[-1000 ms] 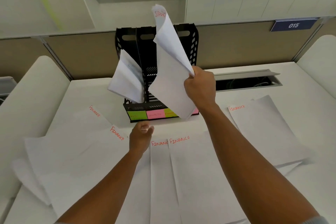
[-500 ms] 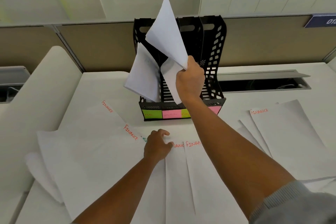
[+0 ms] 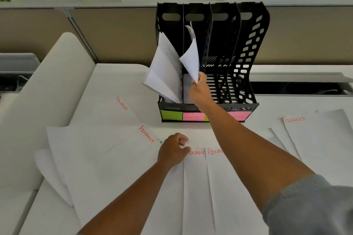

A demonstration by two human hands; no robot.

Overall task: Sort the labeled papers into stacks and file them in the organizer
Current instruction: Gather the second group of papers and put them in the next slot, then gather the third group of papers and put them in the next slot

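Head view, right hand [image 3: 200,91] grip pinching papers [image 3: 191,59], second organizer [image 3: 246,53] slot

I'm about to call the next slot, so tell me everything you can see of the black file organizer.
The black file organizer looks like plastic, with four upright slots, perforated dividers and oval handle cut-outs at the back. It stands on the white desk against the partition. Sticky notes in green and pink front its base; their writing is unreadable. A paper stack leans out of the leftmost slot. The right hand pinches a curled sheet at the second slot.
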